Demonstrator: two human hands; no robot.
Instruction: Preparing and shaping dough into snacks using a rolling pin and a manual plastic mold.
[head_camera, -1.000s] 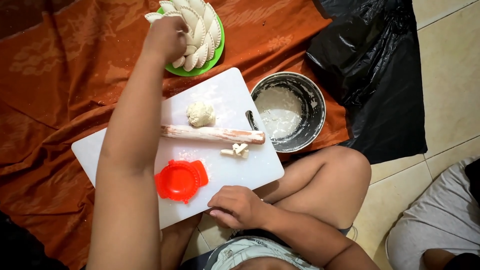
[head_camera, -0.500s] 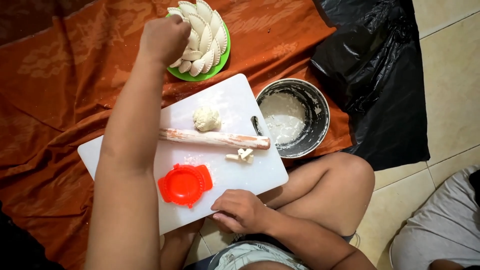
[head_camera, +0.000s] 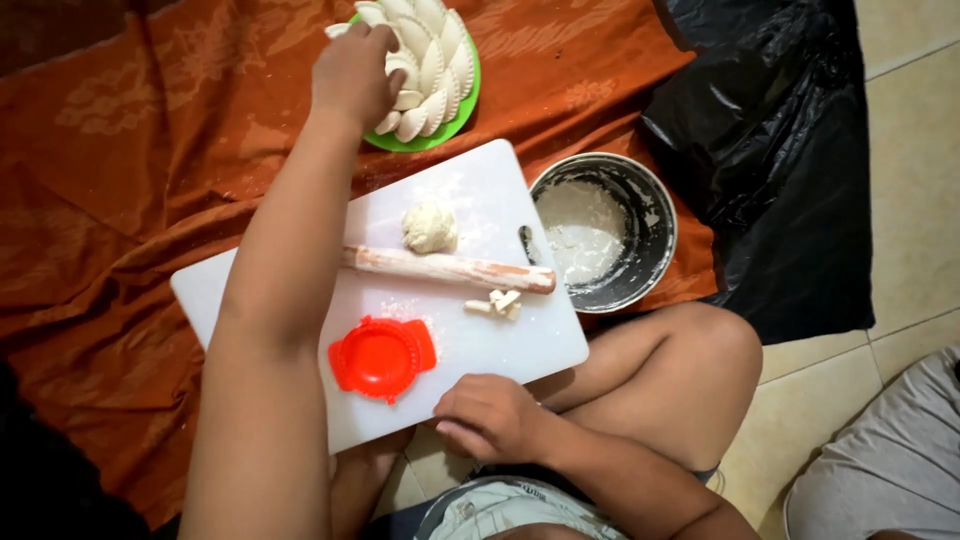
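My left hand (head_camera: 352, 75) reaches far forward onto a green plate (head_camera: 455, 118) piled with white crimped dumplings (head_camera: 432, 62). Its fingers curl down on the dumplings at the plate's left side, and the back of the hand hides whether it grips one. My right hand (head_camera: 490, 415) rests loosely curled, with nothing in it, at the near edge of a white cutting board (head_camera: 480, 190). On the board lie a small dough ball (head_camera: 429, 227), a wooden rolling pin (head_camera: 450, 269), a few dough scraps (head_camera: 499, 303) and a red dumpling press (head_camera: 381, 357).
A metal bowl with flour (head_camera: 600, 230) stands right of the board. An orange cloth (head_camera: 130, 180) lies under the board and plate. A black plastic bag (head_camera: 780, 150) lies at the right on the tiled floor. My bent knee (head_camera: 690, 370) is below the bowl. Grey fabric (head_camera: 890, 470) shows at the bottom right.
My left hand stays on the plate of dumplings and my right hand stays at the board's edge. Only the view has shifted slightly.
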